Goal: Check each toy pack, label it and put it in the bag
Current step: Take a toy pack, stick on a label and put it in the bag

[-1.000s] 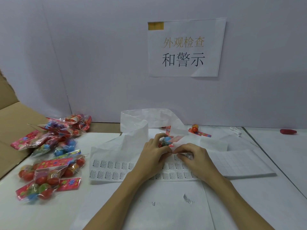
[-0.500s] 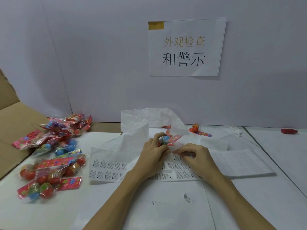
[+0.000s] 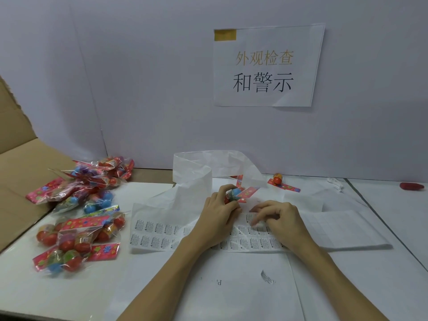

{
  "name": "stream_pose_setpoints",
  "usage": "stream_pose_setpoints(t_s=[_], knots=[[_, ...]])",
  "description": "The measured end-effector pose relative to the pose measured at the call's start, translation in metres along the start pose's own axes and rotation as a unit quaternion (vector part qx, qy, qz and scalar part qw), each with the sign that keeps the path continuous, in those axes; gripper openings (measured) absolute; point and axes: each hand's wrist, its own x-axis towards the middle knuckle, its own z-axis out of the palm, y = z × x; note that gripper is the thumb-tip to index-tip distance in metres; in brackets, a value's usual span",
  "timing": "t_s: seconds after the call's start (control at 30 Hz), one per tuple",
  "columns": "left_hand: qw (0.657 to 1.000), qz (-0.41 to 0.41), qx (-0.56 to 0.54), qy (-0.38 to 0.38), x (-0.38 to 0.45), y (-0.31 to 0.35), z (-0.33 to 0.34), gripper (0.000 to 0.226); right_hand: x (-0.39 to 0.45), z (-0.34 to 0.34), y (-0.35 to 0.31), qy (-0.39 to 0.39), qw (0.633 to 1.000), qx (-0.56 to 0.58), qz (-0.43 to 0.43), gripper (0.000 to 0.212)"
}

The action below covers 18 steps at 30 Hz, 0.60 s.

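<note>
The left hand [image 3: 220, 213] grips a toy pack [image 3: 238, 194], fingers curled round its balls, its red header card pointing away to the right. The right hand [image 3: 281, 220] lies just right of and nearer than that grip, fingertips [image 3: 254, 224] bent onto the warning-label sheet [image 3: 157, 232]. It seems to be picking at one label, though blur hides any pinch. Once a label is freed, it has only a short way to go, up and left to the pack.

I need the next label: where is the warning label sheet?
In the head view, the warning label sheet lies mid-table under both hands, right of the toy packs.
</note>
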Motion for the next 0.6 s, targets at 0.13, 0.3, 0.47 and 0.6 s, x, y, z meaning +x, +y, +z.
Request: stream_pose_setpoints(t_s=[0.13,0.3,0.47,0.6], knots=[[1.0,-0.003,-0.005,-0.004,0.0001,0.0008,-0.0014,0.015,-0.001,0.0018,-0.001,0.009,1.0,-0.006,-0.003,0.054],[1.0,-0.003,0.001,-0.009,-0.0002,-0.0005,-0.0012,0.017,-0.0002,0.0012,-0.0005,-0.021,1.0,-0.011,0.01,0.059],[1.0,-0.001,-0.005,-0.007,0.0001,-0.002,-0.0005,0.015,-0.0009,0.0009,-0.0015,-0.011,1.0,-0.017,0.001,0.051],[1.0,-0.003,0.0,-0.013,-0.0001,-0.003,0.0002,0.017,0.0006,0.0007,-0.0016,-0.017,0.999,-0.025,0.01,0.055]])
